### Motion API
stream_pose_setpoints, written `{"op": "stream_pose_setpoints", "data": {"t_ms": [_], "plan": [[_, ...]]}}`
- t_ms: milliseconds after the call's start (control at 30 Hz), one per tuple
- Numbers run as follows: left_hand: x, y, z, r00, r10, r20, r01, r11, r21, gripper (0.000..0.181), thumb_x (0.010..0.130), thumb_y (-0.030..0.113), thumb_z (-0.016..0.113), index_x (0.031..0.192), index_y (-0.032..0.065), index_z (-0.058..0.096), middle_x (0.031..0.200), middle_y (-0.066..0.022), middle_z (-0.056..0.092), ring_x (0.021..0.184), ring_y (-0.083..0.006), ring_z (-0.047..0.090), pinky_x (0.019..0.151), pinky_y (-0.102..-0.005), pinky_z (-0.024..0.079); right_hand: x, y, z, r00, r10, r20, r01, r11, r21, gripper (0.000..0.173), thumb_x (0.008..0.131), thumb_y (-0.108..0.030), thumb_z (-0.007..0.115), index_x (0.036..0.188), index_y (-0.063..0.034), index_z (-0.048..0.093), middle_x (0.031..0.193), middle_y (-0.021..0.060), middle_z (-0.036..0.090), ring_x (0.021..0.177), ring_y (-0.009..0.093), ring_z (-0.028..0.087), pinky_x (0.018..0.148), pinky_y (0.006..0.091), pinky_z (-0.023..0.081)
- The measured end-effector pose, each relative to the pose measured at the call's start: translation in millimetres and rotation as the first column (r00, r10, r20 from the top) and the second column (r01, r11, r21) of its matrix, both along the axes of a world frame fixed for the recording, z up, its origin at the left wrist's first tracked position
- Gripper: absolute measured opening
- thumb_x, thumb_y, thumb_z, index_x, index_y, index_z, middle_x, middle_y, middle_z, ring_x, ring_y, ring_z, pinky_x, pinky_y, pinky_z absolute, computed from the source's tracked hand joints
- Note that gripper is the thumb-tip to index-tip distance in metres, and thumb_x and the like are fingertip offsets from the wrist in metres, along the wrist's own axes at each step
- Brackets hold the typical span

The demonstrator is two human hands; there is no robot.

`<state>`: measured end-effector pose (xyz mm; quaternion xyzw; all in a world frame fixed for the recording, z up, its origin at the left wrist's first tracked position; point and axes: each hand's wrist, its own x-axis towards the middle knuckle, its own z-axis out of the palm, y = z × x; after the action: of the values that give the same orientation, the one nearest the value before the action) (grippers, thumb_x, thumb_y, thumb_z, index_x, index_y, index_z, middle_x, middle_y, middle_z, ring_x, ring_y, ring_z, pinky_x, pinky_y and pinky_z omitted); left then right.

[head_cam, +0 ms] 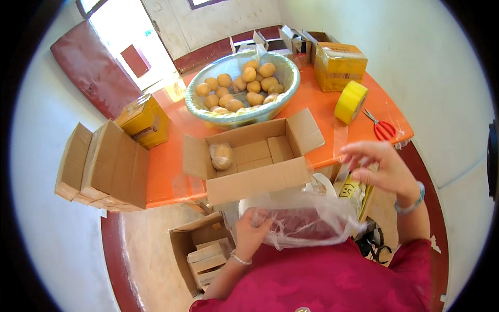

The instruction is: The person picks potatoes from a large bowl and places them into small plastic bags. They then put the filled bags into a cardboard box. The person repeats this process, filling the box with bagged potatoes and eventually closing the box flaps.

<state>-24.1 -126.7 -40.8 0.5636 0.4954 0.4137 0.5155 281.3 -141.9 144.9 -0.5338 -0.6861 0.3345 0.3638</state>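
A clear plastic bag [308, 222] hangs in front of my body, pinched at its left end by my left hand [253, 226]. To the right, my right hand [376, 165] is raised apart from the bag, fingers spread and somewhat blurred, holding nothing. Just beyond the bag an open cardboard box [257, 179] sits at the table's front edge with its flaps folded out. Inside it, at the left end, lies a potato wrapped in clear plastic [222, 156]. Behind the box stands a large basin [191, 107] lined with plastic film, holding several loose potatoes [254, 98].
On the orange table [312, 103] are a roll of yellow tape [351, 102], red-handled scissors [383, 128], a taped yellow box [339, 70] and another yellow box [146, 124]. Folded cardboard boxes [113, 167] stand at the left. A carton with cardboard pieces [183, 249] sits below the table.
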Motion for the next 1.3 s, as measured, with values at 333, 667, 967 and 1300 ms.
{"op": "stream_pose_setpoints", "data": {"t_ms": [333,667,967,1300], "plan": [[8,25,-109,0.834,0.069,-0.547,0.028,0.986,0.166,0.03,0.088,0.033,0.055,0.085,0.0048,0.062,0.066,-0.0202,0.06,0.064,-0.0405,0.059,0.056,-0.049,0.045,-39,192,32,0.881,-0.033,0.473,-0.122,0.949,0.293,0.019,0.08,-0.014,0.064,0.089,0.002,0.064,0.08,0.0131,0.064,0.07,0.021,0.062,0.063,0.0308,0.049],[9,35,-110,0.857,0.035,-0.514,0.009,0.996,0.084,0.035,0.085,0.038,0.06,0.081,0.0029,0.064,0.064,-0.0193,0.06,0.061,-0.0377,0.06,0.055,-0.0456,0.046,-121,349,-36,0.568,0.186,0.801,-0.427,0.899,0.094,0.024,0.069,-0.02,0.067,0.086,-0.0038,0.07,0.083,0.0159,0.067,0.084,0.032,0.063,0.072,0.0396,0.049],[9,40,-113,0.891,0.122,-0.437,-0.012,0.969,0.245,0.026,0.081,0.03,0.065,0.084,0.0036,0.066,0.066,-0.0184,0.062,0.06,-0.0381,0.06,0.053,-0.046,0.047,-148,343,-41,0.548,0.295,0.783,-0.294,0.944,-0.151,0.031,0.074,-0.026,0.065,0.096,-0.0041,0.07,0.099,0.0175,0.067,0.097,0.029,0.063,0.082,0.0376,0.049],[-1,38,-112,0.863,0.039,-0.503,0.022,0.993,0.115,0.036,0.09,0.032,0.053,0.078,0.0,0.062,0.073,-0.0239,0.06,0.073,-0.0409,0.059,0.065,-0.0481,0.045,-80,247,43,0.879,0.042,0.474,-0.203,0.934,0.294,0.044,0.071,-0.022,0.067,0.11,-0.0013,0.062,0.085,0.0072,0.065,0.076,0.012,0.059,0.068,0.0289,0.048]]}}
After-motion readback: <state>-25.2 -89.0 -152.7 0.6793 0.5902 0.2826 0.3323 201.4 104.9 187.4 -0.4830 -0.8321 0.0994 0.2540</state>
